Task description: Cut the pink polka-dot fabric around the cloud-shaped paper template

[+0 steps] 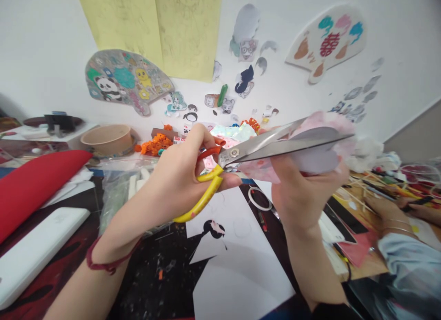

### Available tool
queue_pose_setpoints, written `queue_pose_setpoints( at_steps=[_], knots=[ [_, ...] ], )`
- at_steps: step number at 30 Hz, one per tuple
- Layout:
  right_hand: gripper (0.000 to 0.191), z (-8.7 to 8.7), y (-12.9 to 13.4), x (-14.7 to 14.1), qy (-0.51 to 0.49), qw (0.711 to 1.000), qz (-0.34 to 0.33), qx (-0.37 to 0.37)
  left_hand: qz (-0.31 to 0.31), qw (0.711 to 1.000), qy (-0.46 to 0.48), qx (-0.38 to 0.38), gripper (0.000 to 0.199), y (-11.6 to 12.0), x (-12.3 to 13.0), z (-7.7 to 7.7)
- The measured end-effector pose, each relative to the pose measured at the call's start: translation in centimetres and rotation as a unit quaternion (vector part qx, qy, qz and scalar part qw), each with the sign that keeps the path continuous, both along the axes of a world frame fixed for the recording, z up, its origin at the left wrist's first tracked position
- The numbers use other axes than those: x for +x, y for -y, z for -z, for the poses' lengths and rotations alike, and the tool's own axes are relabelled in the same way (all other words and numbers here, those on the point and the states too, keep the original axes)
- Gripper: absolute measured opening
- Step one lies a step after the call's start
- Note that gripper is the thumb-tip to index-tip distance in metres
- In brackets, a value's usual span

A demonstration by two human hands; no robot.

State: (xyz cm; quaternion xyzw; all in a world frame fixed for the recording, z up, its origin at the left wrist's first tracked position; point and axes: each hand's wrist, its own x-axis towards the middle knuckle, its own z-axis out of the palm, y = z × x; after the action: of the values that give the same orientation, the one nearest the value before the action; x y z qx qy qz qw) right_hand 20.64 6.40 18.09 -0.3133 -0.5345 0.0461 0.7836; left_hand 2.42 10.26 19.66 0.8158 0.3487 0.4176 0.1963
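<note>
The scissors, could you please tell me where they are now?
In the head view, the scissors are near the middle, in the left grip and pointing right, by the pink material in the right grip.

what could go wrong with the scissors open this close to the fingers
The left hand works open scissors whose blades pass close to the thumb of the right hand, so a slip might nick it. The pink material looks thin and crumpled, so it might bunch between the blades and cut unevenly.
</note>
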Motion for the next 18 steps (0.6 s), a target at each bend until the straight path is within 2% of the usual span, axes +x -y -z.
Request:
queue_pose_setpoints(
  at_steps=[4,7,14,18],
  knots=[
    [0.019,0.07,0.11,0.23,0.004,1.0,0.022,-0.01,-0.01,1.0,-0.006,0.01,0.05,-0.1,-0.09,-0.01],
    [0.022,0.06,0.14,0.18,-0.007,0.999,0.036,-0.016,0.004,1.0,-0.003,0.017,0.049,-0.25,-0.12,0.03],
    [0.022,-0.03,-0.12,-0.08,-0.022,0.999,0.043,0.003,0.026,1.0,-0.005,0.003,0.052,-0.39,-0.28,0.0],
    [0.022,0.26,-0.06,0.16,-0.017,0.999,0.035,0.007,0.035,0.999,0.002,0.001,0.046,-0.34,-0.2,-0.03]
  ],
)
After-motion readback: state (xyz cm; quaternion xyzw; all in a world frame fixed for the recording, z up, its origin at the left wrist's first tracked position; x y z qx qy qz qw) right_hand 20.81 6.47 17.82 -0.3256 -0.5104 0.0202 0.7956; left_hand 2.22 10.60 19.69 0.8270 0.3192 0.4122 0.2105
